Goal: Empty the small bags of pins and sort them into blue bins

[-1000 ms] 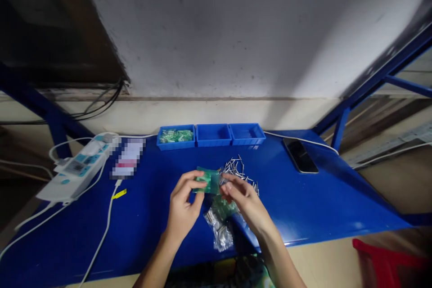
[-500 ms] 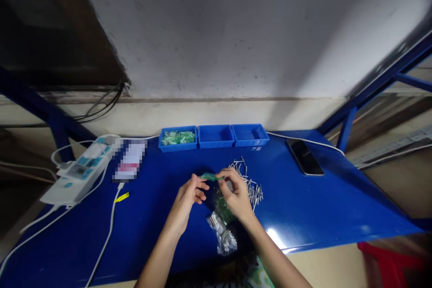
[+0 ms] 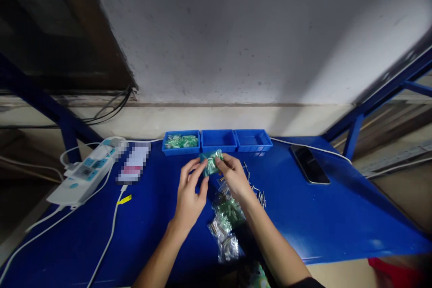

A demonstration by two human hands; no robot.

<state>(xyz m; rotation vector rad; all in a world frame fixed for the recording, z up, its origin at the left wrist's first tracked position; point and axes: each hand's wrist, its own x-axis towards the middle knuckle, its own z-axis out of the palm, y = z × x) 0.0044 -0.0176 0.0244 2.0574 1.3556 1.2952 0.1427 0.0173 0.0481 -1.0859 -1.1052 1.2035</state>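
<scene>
A small green plastic packet (image 3: 211, 164) is held up over the blue table between both hands. My left hand (image 3: 191, 189) pinches its left side, the thumb lower and apart from the fingers. At its right edge my right hand (image 3: 235, 177) grips it between thumb and fingers. Below and beside the right hand lie clear plastic bags (image 3: 225, 238) with small metal parts and a bag with green contents (image 3: 231, 212). Loose metal pins (image 3: 262, 198) lie behind the right hand, which partly hides them.
Three blue bins stand along the wall; the left bin (image 3: 165, 147) holds green packets. A dark phone (image 3: 309, 164) lies on the right of the blue table (image 3: 286, 220). At left are a white power strip (image 3: 77, 177), a pixelated device (image 3: 133, 163) and white cables (image 3: 110, 238).
The green packet has turned from edge-on to showing its broad face. My left hand has come closer and its fingers now reach onto the packet. The view has shifted slightly.
</scene>
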